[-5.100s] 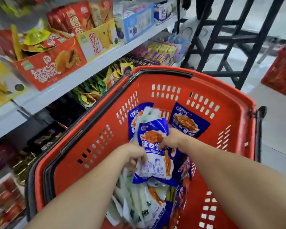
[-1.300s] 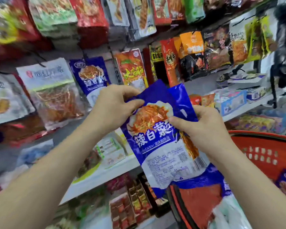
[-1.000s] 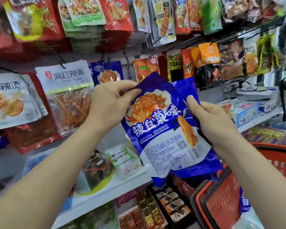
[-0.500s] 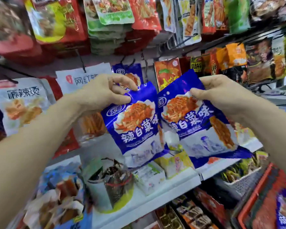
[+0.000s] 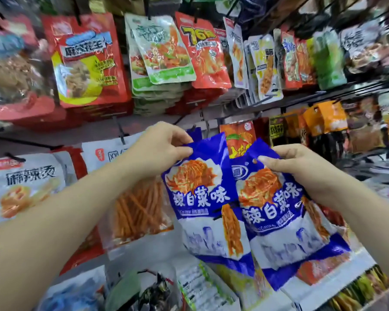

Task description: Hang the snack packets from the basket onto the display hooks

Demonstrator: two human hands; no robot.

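My left hand [image 5: 160, 149] pinches the top edge of a blue snack packet [image 5: 202, 198] in front of the display wall. Just behind its top, a matching blue packet [image 5: 194, 132] hangs on a black hook [image 5: 192, 127]. Beside it, my right hand [image 5: 299, 169] grips the upper right corner of a second blue packet [image 5: 279, 212], whose hang hole shows near my thumb. More blue packets seem stacked behind this one. The basket is out of view.
Rows of hanging packets fill the wall: red [image 5: 88, 59], green-edged [image 5: 162, 50] and orange [image 5: 240, 138] ones above and beside my hands. A clear packet of orange sticks [image 5: 142, 205] hangs left. A white shelf [image 5: 323, 292] with boxed goods runs below.
Over five seconds I lifted blue packets from the red basket and split them between my hands. In the last half second both moved up slightly toward the hook, left packet nearest it.
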